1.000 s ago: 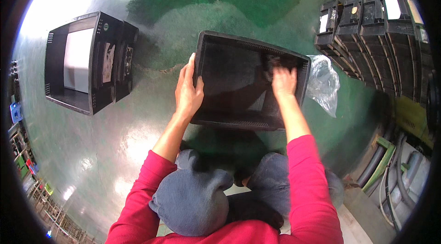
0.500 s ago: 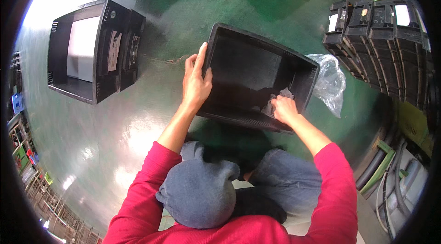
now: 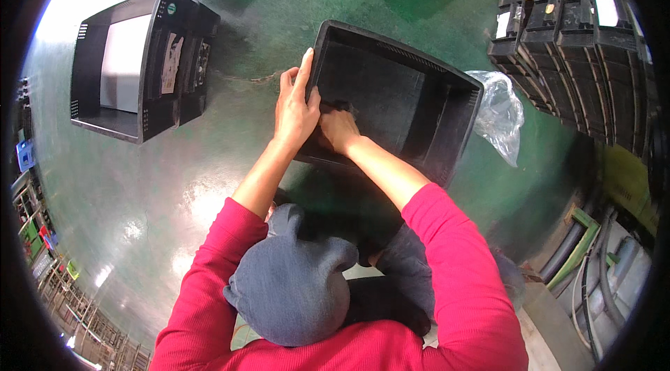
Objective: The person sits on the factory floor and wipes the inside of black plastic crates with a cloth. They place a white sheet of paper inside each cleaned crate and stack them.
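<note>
A black plastic crate (image 3: 398,109) stands tilted in front of me, its open side facing me. My left hand (image 3: 296,114) grips its left rim, index finger stretched along the edge and thumb toward the inside. Inside the crate, near its left end, my right hand (image 3: 340,130) is closed and pressed low against the inner surface. A grey rag, plain in the earlier frame, is mostly hidden under that hand; only a dark bit shows by the fingertips.
Two black crates (image 3: 174,71) stand nested on their sides at the left, a pale sheet (image 3: 125,64) inside. Several stacked black crates (image 3: 579,57) stand at the right. A clear plastic bag (image 3: 501,116) lies on the green floor (image 3: 307,8). Pipes and cables (image 3: 600,273) run at lower right.
My right hand has swept the rag leftward inside the crate, from its right end to near my left hand. The left hand keeps its hold on the rim.
</note>
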The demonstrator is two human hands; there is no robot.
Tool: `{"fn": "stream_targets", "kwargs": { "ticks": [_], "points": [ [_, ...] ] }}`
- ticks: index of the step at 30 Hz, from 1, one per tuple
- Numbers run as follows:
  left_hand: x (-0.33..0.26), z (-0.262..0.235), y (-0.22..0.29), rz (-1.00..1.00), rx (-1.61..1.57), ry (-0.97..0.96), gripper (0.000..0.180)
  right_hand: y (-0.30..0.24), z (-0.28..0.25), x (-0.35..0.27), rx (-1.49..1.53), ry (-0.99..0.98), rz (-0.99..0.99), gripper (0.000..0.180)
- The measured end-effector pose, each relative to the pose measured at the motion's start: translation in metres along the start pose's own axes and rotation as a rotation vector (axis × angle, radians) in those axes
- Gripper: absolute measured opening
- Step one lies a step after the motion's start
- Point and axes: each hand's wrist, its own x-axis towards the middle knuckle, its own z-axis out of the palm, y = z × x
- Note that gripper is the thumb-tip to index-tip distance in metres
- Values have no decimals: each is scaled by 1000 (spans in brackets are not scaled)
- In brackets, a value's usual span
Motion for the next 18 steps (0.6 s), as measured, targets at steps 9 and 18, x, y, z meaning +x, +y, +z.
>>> {"fn": "stream_targets", "kwargs": {
  "ticks": [9, 18],
  "points": [
    [-1, -5, 0, -25, -24, -25, 71, 88, -46, -7, 30, 963, 838, 25],
    [3, 2, -4, -87, -88, 43, 62, 11, -23, 83, 37, 702, 276, 24]
  ]
}}
